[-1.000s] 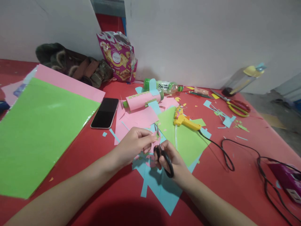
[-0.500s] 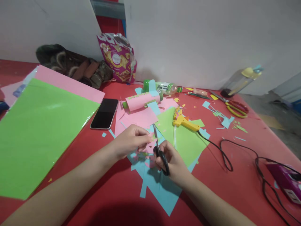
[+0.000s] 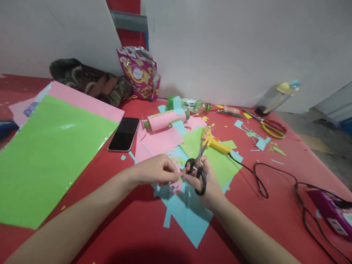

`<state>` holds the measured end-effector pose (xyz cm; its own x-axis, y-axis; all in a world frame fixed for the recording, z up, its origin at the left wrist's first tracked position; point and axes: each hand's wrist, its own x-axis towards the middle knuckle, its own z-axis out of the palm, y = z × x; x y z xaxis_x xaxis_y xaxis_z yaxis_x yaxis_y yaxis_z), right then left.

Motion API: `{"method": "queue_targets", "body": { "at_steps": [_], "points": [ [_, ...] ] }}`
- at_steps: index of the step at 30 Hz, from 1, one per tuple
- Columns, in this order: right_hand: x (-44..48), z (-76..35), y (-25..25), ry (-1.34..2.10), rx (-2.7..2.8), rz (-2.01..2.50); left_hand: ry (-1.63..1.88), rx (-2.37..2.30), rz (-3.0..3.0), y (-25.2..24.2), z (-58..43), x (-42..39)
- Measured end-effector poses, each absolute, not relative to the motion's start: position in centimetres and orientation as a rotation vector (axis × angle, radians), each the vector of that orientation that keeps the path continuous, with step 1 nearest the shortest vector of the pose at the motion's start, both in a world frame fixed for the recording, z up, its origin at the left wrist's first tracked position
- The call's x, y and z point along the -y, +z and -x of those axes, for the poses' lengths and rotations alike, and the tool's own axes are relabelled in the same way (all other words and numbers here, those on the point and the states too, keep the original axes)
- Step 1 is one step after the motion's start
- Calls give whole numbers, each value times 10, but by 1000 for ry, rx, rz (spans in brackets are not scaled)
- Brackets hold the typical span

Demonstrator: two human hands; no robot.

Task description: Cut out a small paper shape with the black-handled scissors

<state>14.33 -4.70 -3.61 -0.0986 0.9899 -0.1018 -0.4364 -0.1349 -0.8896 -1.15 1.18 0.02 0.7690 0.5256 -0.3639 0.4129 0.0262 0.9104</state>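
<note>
Between its thumb and fingers my left hand [image 3: 162,169] pinches a small piece of pink paper [image 3: 176,168], partly hidden by the fingers. My right hand [image 3: 205,183] has black-handled scissors [image 3: 201,176] hooked on its fingers, blades parted and pointing up and away. Its thumb and fingertip meet close to the left fingertips, by the pink paper. Below both hands lie blue paper sheets [image 3: 189,216] and pink scraps. A pink-wrapped roll [image 3: 166,120] with green ends lies beyond them, and a yellow glue gun [image 3: 217,143] rests on green paper [image 3: 225,165] to the right.
Left are a phone [image 3: 124,134] and a green paper pack [image 3: 55,157]. Along the wall stand a snack bag [image 3: 140,73], a green bottle [image 3: 189,105] and a clear bottle [image 3: 275,99]. Red-and-yellow scissors [image 3: 272,128], a black cable [image 3: 283,173] and a purple power strip [image 3: 330,212] are right.
The scissors have swung away from the pink paper, tilting upward with blades spread. My right fingertips have come over to the left fingertips, and my left hand has lowered slightly.
</note>
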Motion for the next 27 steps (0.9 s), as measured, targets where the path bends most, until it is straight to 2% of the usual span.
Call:
{"method": "queue_targets", "body": {
  "at_steps": [11,27],
  "points": [
    [51,-143,-31,1579,1082,983,-45,-704,-1718,-10,12,-10],
    [50,-144,-29,1463,1159,987,130,-830,-1918,5,13,-7]
  ]
}}
